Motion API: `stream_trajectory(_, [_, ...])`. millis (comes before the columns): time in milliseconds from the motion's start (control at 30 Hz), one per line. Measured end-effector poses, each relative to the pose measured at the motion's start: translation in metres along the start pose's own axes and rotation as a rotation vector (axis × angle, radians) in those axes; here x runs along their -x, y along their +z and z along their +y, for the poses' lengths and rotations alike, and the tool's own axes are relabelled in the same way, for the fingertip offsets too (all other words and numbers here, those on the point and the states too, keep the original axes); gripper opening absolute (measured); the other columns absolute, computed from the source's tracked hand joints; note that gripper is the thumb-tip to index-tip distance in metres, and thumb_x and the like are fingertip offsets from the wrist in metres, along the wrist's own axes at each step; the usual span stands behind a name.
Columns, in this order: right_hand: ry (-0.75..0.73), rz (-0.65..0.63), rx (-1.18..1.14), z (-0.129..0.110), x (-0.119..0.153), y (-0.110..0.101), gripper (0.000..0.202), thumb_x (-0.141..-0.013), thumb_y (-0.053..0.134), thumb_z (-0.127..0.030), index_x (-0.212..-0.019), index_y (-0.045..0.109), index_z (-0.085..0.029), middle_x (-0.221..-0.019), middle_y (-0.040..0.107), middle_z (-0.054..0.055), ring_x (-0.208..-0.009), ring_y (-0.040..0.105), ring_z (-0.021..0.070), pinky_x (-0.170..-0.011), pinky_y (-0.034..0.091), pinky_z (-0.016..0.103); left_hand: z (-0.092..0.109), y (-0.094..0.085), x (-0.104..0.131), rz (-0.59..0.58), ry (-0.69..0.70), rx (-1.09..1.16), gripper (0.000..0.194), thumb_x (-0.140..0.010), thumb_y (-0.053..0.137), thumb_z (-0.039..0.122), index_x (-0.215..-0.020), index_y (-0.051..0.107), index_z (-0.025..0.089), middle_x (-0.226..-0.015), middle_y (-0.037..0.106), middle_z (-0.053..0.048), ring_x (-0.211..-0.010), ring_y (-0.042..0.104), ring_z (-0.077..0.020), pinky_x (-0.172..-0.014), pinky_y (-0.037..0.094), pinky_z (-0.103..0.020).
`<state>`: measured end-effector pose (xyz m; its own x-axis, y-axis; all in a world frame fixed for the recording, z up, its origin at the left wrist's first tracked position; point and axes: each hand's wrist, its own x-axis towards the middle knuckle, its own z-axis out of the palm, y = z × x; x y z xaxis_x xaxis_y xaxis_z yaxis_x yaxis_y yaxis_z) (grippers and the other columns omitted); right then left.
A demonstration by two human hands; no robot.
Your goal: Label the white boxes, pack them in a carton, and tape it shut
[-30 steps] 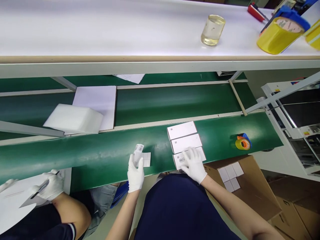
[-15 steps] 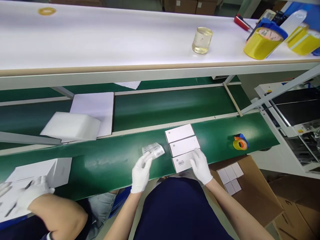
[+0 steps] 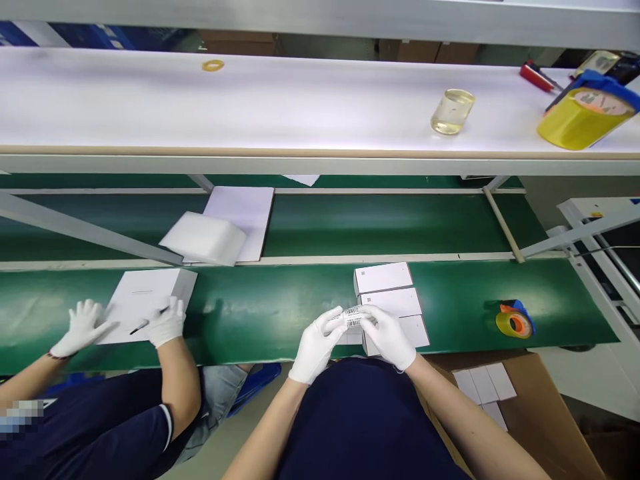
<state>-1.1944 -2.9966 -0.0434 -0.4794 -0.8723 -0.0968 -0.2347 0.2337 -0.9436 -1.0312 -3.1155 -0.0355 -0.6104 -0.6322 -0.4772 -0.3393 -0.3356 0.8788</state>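
Note:
Between my two gloved hands, in front of my body, is a curled sheet of barcode labels (image 3: 353, 316). My left hand (image 3: 316, 347) pinches its left side. Fingers of my right hand (image 3: 391, 339) are closed on its right side. Just beyond and to the right, three white boxes lie in a row on the green belt: a far box (image 3: 383, 277), a middle box (image 3: 400, 302) and a near box (image 3: 416, 331). The far and middle boxes each show a small square code. My right hand partly covers the near one.
A tape dispenser (image 3: 515, 320) sits on the belt at right, above an open carton (image 3: 545, 400) with white boxes inside. At left, a co-worker's gloved hands (image 3: 167, 323) are at a larger white box (image 3: 135, 293). White foam (image 3: 205, 237) lies behind; a shelf (image 3: 300, 107) spans above.
My right hand has left the near box's top and come to the label sheet. My left hand has brought the sheet closer to it. The camera view has turned left.

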Motion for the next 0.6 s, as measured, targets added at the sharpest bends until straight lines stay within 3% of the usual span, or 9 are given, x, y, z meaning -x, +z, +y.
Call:
stream_trajectory(167, [-0.162, 0.113, 0.258, 0.004, 0.001, 0.009, 0.026, -0.103, 0.051, -0.030, -0.107, 0.076, -0.024, -0.105, 0.077, 0.005, -0.096, 0.072, 0.0216, -0.092, 0.058, 0.037, -0.011, 0.000, -0.003, 0.048, 0.000, 0.065, 0.063, -0.082, 0.077, 0.043, -0.137, 0.063, 0.016, -0.132, 0.071, -0.011, -0.124, 0.068, -0.0281, -0.114, 0.053, -0.044])
stream_trajectory(233, [-0.166, 0.140, 0.312, 0.006, 0.002, 0.012, 0.027, -0.104, 0.050, -0.030, -0.105, 0.076, -0.024, -0.101, 0.076, 0.004, -0.093, 0.071, 0.0216, -0.090, 0.058, 0.036, -0.014, 0.000, -0.005, 0.048, 0.009, 0.079, 0.063, -0.082, 0.077, 0.044, -0.137, 0.063, 0.017, -0.134, 0.070, -0.012, -0.126, 0.067, -0.0281, -0.115, 0.053, -0.046])
stream_trajectory(400, [-0.148, 0.157, 0.289, 0.010, 0.000, 0.013, 0.030, -0.104, 0.050, -0.026, -0.123, 0.072, -0.021, -0.108, 0.075, 0.007, -0.097, 0.070, 0.0217, -0.091, 0.057, 0.034, -0.013, 0.001, -0.011, 0.011, -0.006, 0.154, 0.060, -0.082, 0.076, 0.042, -0.136, 0.062, 0.018, -0.131, 0.072, -0.010, -0.124, 0.068, -0.0274, -0.116, 0.052, -0.046])
stream_trajectory(600, [-0.172, 0.170, 0.388, 0.014, -0.003, 0.013, 0.028, -0.107, 0.048, -0.027, -0.107, 0.076, -0.022, -0.099, 0.073, 0.007, -0.092, 0.068, 0.0222, -0.090, 0.056, 0.037, -0.006, 0.002, -0.016, 0.020, -0.019, 0.042, 0.053, -0.083, 0.075, 0.039, -0.132, 0.066, 0.018, -0.130, 0.073, -0.010, -0.123, 0.069, -0.0269, -0.114, 0.053, -0.043])
